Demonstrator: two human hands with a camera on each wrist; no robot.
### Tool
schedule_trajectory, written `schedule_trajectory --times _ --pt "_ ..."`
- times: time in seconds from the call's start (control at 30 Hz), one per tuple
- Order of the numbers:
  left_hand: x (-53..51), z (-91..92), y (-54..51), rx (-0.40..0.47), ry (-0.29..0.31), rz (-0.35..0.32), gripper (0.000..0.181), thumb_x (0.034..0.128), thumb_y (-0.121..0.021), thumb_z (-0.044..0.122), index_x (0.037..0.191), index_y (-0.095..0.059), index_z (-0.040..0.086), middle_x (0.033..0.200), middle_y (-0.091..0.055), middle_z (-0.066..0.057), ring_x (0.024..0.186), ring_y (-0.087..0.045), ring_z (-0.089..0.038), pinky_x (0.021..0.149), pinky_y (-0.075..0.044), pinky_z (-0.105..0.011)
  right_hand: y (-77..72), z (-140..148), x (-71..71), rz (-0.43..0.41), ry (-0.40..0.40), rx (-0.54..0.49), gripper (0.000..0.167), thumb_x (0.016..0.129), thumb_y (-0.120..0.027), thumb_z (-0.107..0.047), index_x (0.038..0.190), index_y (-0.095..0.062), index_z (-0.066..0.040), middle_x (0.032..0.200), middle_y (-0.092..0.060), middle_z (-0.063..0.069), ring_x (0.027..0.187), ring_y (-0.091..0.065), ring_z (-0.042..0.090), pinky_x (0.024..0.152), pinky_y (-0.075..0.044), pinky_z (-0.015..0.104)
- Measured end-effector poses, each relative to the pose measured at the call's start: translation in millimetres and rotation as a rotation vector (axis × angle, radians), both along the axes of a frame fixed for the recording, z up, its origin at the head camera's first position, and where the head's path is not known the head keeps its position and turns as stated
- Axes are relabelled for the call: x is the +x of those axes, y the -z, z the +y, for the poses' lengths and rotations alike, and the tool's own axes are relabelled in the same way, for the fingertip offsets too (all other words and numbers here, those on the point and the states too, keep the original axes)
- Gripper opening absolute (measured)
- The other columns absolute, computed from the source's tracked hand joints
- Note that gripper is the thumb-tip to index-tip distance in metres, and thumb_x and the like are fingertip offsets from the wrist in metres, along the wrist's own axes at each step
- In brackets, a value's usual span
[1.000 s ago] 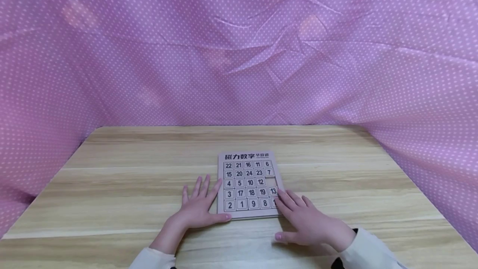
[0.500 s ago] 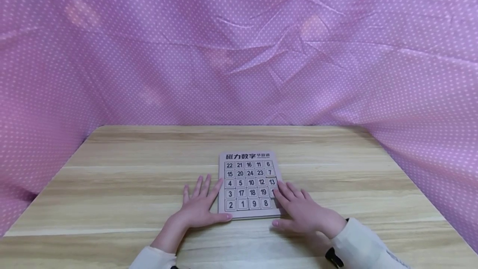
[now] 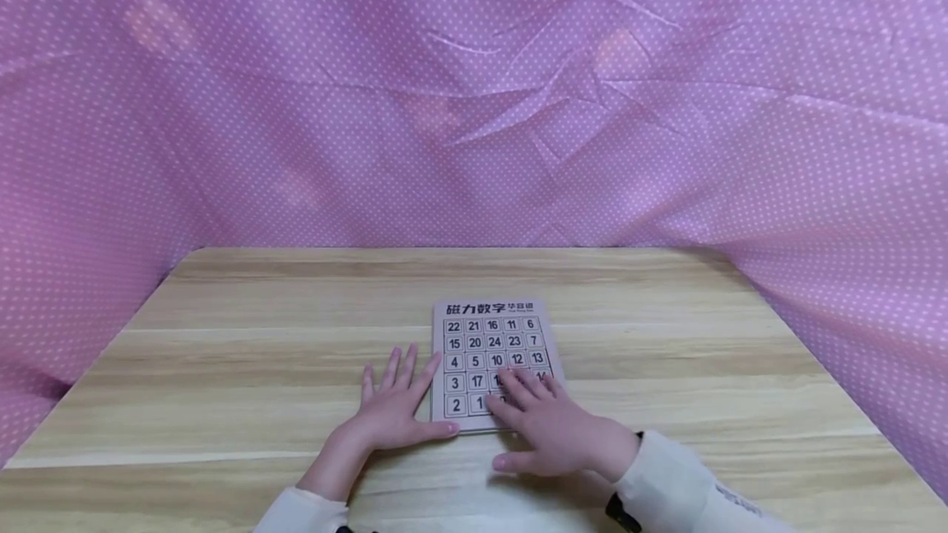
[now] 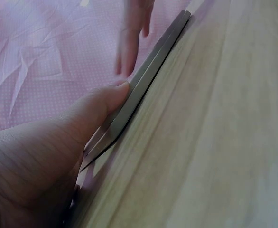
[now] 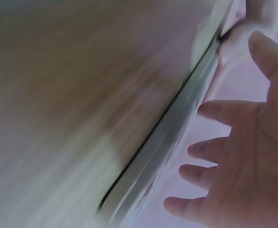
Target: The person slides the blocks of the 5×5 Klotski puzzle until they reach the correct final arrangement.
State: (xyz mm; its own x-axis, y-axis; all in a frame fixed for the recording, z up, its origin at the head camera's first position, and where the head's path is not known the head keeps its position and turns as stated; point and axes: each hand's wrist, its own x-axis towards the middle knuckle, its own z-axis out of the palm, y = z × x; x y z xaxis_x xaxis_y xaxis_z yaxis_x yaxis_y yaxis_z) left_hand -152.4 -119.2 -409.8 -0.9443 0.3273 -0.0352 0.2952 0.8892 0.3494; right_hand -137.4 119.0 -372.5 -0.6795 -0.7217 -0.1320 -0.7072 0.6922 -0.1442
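Observation:
A flat sliding number puzzle (image 3: 485, 344) lies on the table, its tiles printed with black numbers. My left hand (image 3: 390, 416) rests along its left side with fingers spread; in the left wrist view the thumb (image 4: 113, 95) presses on the board's edge near a corner. Over the lower rows reaches my right hand (image 3: 559, 430), fingers extended and the index fingertip near the 9 tile. It hides the bottom right of the grid. Tile 13 (image 3: 537, 358) sits in the third row's right end, with tile 14 (image 3: 541, 376) partly visible below it. In the right wrist view the right fingers look apart from the board.
The wood-grain table (image 3: 259, 336) stretches out on all sides of the puzzle. Pink dotted cloth (image 3: 474, 105) hangs behind it and at both sides.
Tile 13 has slid up from the fourth row to the third, and tile 14 now stands below it. My right hand has moved left over the bottom rows. My left hand has stayed put.

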Motion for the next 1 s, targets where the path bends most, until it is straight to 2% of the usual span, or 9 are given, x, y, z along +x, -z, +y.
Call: schedule_trajectory --times 0.13,0.27,0.77,1.0 --pt "-0.3 0.1 -0.2 0.005 0.005 0.012 0.098 0.0628 -0.046 0.075 0.139 -0.017 0.019 0.141 -0.004 -0.019 0.126 0.004 -0.035 0.091 0.009 -0.059 2.4 -21.6 1.1 0.018 -0.054 0.033 0.075 0.077 -0.032 -0.067 0.137 -0.026 -0.022 0.142 -0.007 0.012 0.127 -0.005 0.033 0.095 -0.011 0.057" --pt "-0.9 0.9 0.0 0.005 0.010 0.017 0.098 0.0627 -0.045 0.075 0.139 -0.017 0.019 0.141 -0.004 -0.019 0.126 0.003 -0.036 0.091 0.009 -0.060 1.7 -30.5 0.7 0.017 -0.064 0.054 0.074 0.077 -0.030 -0.068 0.137 -0.025 -0.024 0.142 -0.007 0.011 0.127 -0.005 0.032 0.095 -0.012 0.056" --pt "-1.5 0.5 0.4 -0.002 -0.001 0.005 0.100 0.0617 -0.045 0.076 0.139 -0.015 0.021 0.141 -0.002 -0.017 0.126 0.006 -0.034 0.092 0.009 -0.059 -2.4 -3.4 1.0 -0.026 -0.027 0.034 0.068 0.080 -0.035 -0.062 0.136 -0.026 -0.025 0.142 -0.008 0.012 0.127 -0.004 0.034 0.094 -0.010 0.058" --pt "-0.3 1.0 -0.1 -0.002 -0.007 -0.003 0.098 0.0624 -0.047 0.074 0.139 -0.015 0.021 0.141 -0.002 -0.017 0.126 0.005 -0.033 0.092 0.009 -0.058 -1.9 -13.4 -6.9 -0.034 -0.017 0.008 0.069 0.080 -0.035 -0.062 0.136 -0.028 -0.022 0.142 -0.006 0.012 0.127 -0.004 0.033 0.094 -0.011 0.058"
